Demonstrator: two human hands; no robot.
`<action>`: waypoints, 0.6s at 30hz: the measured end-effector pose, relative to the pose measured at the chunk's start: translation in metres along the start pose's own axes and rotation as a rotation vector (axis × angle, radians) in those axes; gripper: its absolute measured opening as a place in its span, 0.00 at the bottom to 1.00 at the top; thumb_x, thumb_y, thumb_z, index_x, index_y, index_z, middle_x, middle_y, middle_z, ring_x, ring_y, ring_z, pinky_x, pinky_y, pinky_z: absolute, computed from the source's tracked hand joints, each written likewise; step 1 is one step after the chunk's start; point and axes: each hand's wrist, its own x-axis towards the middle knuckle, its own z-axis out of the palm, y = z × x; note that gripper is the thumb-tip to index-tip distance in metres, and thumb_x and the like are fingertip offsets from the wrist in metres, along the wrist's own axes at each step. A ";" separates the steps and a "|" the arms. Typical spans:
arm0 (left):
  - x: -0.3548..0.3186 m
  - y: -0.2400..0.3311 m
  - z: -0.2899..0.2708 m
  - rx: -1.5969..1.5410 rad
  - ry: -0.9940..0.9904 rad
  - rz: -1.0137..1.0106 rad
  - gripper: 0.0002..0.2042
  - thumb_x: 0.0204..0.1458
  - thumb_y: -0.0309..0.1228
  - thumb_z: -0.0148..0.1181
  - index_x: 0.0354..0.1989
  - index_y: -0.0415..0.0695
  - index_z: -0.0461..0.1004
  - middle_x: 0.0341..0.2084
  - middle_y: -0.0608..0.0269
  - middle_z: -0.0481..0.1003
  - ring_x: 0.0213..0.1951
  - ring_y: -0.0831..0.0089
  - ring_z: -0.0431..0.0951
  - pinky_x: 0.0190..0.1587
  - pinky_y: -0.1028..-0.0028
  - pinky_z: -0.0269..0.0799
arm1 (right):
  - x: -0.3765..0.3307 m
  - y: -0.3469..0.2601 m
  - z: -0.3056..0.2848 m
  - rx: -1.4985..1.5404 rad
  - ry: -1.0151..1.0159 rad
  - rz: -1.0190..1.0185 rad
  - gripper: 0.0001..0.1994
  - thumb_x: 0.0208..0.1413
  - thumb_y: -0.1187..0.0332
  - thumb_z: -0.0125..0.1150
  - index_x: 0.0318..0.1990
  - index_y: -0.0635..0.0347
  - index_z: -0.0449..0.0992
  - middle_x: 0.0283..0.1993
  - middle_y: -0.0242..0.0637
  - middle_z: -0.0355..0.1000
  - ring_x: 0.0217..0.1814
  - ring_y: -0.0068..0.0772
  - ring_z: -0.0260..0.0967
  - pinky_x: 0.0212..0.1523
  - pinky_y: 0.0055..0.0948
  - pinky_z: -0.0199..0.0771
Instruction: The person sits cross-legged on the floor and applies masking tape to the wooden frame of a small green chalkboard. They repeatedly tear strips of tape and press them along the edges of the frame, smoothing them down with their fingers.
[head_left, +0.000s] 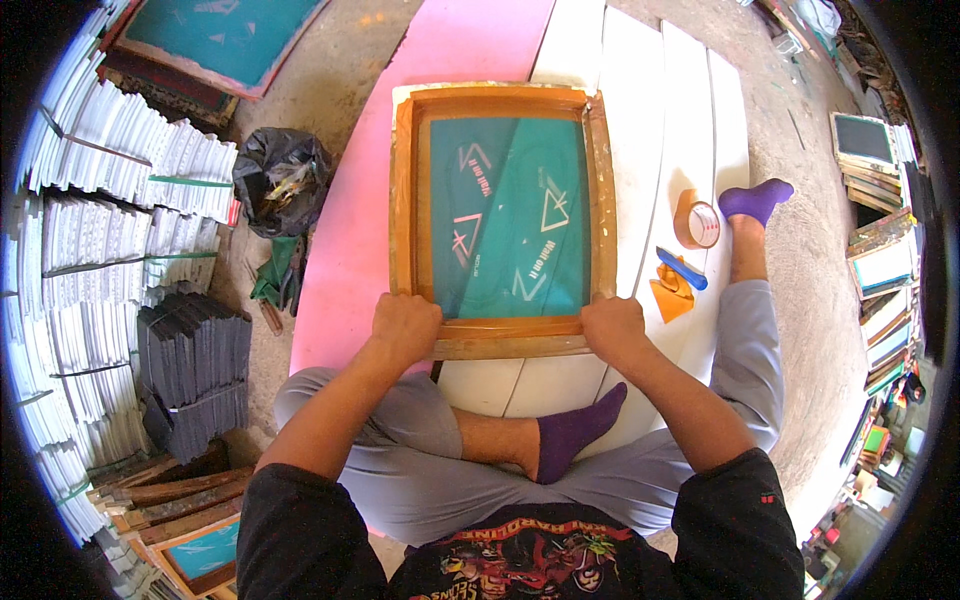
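A wooden screen-printing frame (402, 200) lies in front of me over a pink and white surface. Its teal mesh (500, 240) bears pale and pinkish line designs and lettering. My left hand (407, 325) is closed round the near left corner of the frame. At the near right corner, my right hand (614, 327) grips it the same way, fingers wrapped over the wood. To the right of the frame lie a roll of brown tape (688, 222), a blue cutter-like tool (682, 268) and an orange, pointed piece (671, 296) partly under the tool.
My legs in grey trousers and purple socks (575, 435) flank the white boards (520, 385). Left stand tied white stacks (110, 130), a dark stack (195, 375) and a black plastic bag (280, 165). More frames (865, 140) line the right side.
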 end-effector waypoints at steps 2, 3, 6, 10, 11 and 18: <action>0.001 -0.003 -0.002 -0.001 -0.030 0.024 0.05 0.49 0.30 0.64 0.30 0.48 0.85 0.30 0.57 0.84 0.36 0.59 0.86 0.36 0.59 0.78 | -0.001 0.014 0.005 0.093 0.004 0.012 0.09 0.55 0.69 0.61 0.38 0.56 0.86 0.37 0.43 0.80 0.39 0.46 0.82 0.37 0.47 0.79; 0.001 -0.005 -0.003 -0.003 -0.047 0.034 0.05 0.50 0.31 0.64 0.31 0.48 0.85 0.30 0.57 0.84 0.36 0.59 0.86 0.37 0.59 0.78 | -0.003 0.020 0.004 0.194 0.086 0.017 0.08 0.55 0.68 0.61 0.38 0.54 0.86 0.38 0.43 0.79 0.39 0.48 0.81 0.38 0.47 0.79; -0.006 -0.013 -0.010 -0.134 -0.087 0.058 0.09 0.52 0.37 0.65 0.31 0.45 0.84 0.29 0.54 0.83 0.38 0.57 0.85 0.38 0.56 0.78 | -0.012 0.036 0.001 0.461 0.334 0.037 0.08 0.54 0.69 0.60 0.39 0.54 0.84 0.37 0.42 0.76 0.40 0.51 0.77 0.40 0.44 0.77; -0.008 -0.010 0.009 -0.332 0.193 0.107 0.20 0.50 0.48 0.69 0.34 0.41 0.82 0.35 0.51 0.80 0.43 0.54 0.81 0.45 0.55 0.77 | -0.019 0.032 -0.001 0.392 0.394 -0.137 0.10 0.50 0.66 0.63 0.39 0.56 0.83 0.38 0.39 0.76 0.49 0.47 0.73 0.49 0.46 0.73; -0.007 -0.005 0.012 -0.351 0.226 0.161 0.22 0.48 0.50 0.70 0.35 0.41 0.82 0.36 0.51 0.80 0.44 0.54 0.80 0.46 0.56 0.76 | -0.019 0.024 -0.003 0.328 0.343 -0.186 0.11 0.49 0.64 0.64 0.39 0.56 0.83 0.39 0.38 0.76 0.52 0.46 0.71 0.52 0.46 0.71; -0.002 0.006 0.027 -0.240 0.155 0.265 0.30 0.40 0.55 0.74 0.41 0.40 0.79 0.40 0.52 0.78 0.49 0.54 0.78 0.52 0.59 0.73 | -0.011 0.014 0.010 0.114 0.260 -0.384 0.23 0.49 0.47 0.64 0.41 0.58 0.84 0.49 0.41 0.74 0.64 0.46 0.63 0.76 0.57 0.44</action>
